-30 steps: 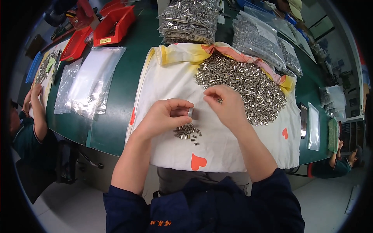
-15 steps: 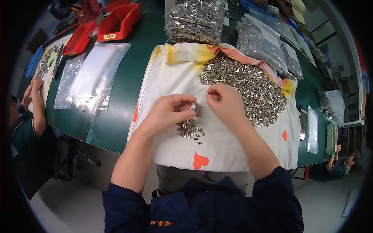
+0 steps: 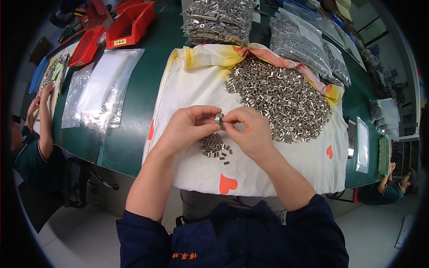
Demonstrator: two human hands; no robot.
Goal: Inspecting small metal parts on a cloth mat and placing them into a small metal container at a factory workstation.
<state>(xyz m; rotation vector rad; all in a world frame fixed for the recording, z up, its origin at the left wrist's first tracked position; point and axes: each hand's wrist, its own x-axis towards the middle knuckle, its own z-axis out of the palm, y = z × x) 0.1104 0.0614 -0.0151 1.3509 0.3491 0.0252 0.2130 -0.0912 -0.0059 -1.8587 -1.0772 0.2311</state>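
Between the thumb and fingers of my left hand (image 3: 185, 129) is a small silvery metal ring (image 3: 218, 119), held on edge. The fingertips of my right hand (image 3: 251, 133) are pinched together at the ring's right side; whatever they hold is hidden. Below the ring, a small heap of short metal cylinders (image 3: 212, 144) lies on a white cloth (image 3: 192, 172) printed with red hearts. A far larger pile of similar cylinders (image 3: 286, 102) spreads beyond my right hand, against the cloth's bunched yellow and pink edge.
Clear bags of metal parts (image 3: 218, 22) stand at the back, with more bags (image 3: 299, 42) right of them. Red bins (image 3: 129, 27) and flat plastic bags (image 3: 107, 85) lie on the green table (image 3: 127, 152) at left. Co-workers sit at both sides.
My right hand has moved left from beside the large pile and now meets the ring. My left hand still holds the ring in nearly the same place.
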